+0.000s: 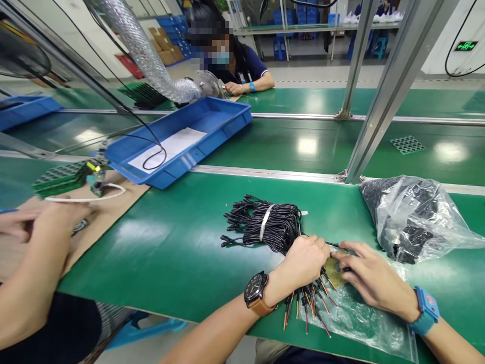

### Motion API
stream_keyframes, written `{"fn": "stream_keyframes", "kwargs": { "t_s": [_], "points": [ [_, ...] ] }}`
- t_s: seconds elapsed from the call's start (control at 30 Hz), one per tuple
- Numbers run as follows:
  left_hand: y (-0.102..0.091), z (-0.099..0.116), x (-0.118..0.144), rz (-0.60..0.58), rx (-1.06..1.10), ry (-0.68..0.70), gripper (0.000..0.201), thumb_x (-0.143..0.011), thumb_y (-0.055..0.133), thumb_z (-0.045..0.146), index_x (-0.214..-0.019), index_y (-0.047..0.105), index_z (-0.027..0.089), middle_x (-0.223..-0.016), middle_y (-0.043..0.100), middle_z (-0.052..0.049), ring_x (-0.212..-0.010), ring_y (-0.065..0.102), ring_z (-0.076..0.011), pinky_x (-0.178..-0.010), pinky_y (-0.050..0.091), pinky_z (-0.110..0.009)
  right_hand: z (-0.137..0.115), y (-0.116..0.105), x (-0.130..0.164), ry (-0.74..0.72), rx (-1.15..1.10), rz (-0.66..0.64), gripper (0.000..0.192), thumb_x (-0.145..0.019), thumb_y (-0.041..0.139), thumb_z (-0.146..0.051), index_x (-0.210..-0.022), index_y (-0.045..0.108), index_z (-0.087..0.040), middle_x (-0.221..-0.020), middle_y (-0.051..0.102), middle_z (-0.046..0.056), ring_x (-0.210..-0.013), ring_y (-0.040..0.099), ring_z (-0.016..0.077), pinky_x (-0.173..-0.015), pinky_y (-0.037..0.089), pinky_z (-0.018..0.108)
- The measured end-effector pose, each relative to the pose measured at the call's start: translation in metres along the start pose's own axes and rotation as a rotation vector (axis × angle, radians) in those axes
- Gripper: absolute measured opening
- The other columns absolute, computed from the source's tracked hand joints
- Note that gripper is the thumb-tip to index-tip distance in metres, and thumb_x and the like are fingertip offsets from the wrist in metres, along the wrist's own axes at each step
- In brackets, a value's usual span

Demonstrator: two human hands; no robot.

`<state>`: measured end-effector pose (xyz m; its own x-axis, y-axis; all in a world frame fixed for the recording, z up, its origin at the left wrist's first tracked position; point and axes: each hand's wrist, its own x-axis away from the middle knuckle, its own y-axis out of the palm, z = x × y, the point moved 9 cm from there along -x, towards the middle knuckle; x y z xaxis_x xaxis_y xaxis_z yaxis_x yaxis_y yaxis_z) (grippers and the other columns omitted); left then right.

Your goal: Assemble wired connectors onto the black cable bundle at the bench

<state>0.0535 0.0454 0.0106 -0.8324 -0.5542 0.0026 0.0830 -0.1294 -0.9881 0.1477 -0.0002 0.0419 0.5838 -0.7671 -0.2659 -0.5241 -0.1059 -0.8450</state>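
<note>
Green exit sign (pixel 466 46), arrow symbol, white wall (pixel 479 23).

Just beyond the watch (pixel 255 287), the left hand (pixel 307 259) curls knuckles-up; farther right, the right hand (pixel 373 275) points back toward it, fingers loosely bent.

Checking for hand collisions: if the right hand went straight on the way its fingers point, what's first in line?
Likely the left hand, close ahead of the right hand, with the black cable bundle beyond; exact depth is unclear from one view.
</note>
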Motion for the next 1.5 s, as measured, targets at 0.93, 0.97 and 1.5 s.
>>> {"fn": "stream_keyframes", "kwargs": {
  "t_s": [0.93,0.97,1.5],
  "points": [
    [-0.043,0.014,0.014,0.445,0.677,0.066,0.013,-0.102,0.052,0.022,-0.1,0.065,0.019,-0.091,0.074,-0.003,-0.079,0.07,-0.0161,-0.074,0.052,-0.027,0.054,0.003,0.013,0.55,-0.995,0.299,0.034,-0.098,0.064,-0.05,-0.106,0.067,-0.017,-0.09,0.073,0.008,-0.07,0.069,0.0163,-0.065,0.06,0.029],
    [-0.044,0.013,0.015,0.477,0.702,0.042,0.014,-0.102,0.052,0.021,-0.1,0.065,0.019,-0.09,0.075,-0.003,-0.078,0.071,-0.0158,-0.075,0.053,-0.026,0.053,0.004,0.013,0.548,-1.005,0.295,0.034,-0.097,0.064,-0.05,-0.105,0.067,-0.017,-0.086,0.073,0.007,-0.07,0.069,0.0162,-0.065,0.059,0.029],
    [-0.04,0.01,0.019,0.529,0.676,-0.021,0.023,-0.102,0.051,0.024,-0.086,0.067,0.018,-0.072,0.07,-0.002,-0.06,0.063,-0.0125,-0.062,0.047,-0.024,0.037,0.008,0.016,0.474,-0.671,0.219,0.029,-0.094,0.07,-0.048,-0.098,0.069,-0.019,-0.076,0.068,0.001,-0.064,0.063,0.0155,-0.059,0.055,0.025]
  ]
}}
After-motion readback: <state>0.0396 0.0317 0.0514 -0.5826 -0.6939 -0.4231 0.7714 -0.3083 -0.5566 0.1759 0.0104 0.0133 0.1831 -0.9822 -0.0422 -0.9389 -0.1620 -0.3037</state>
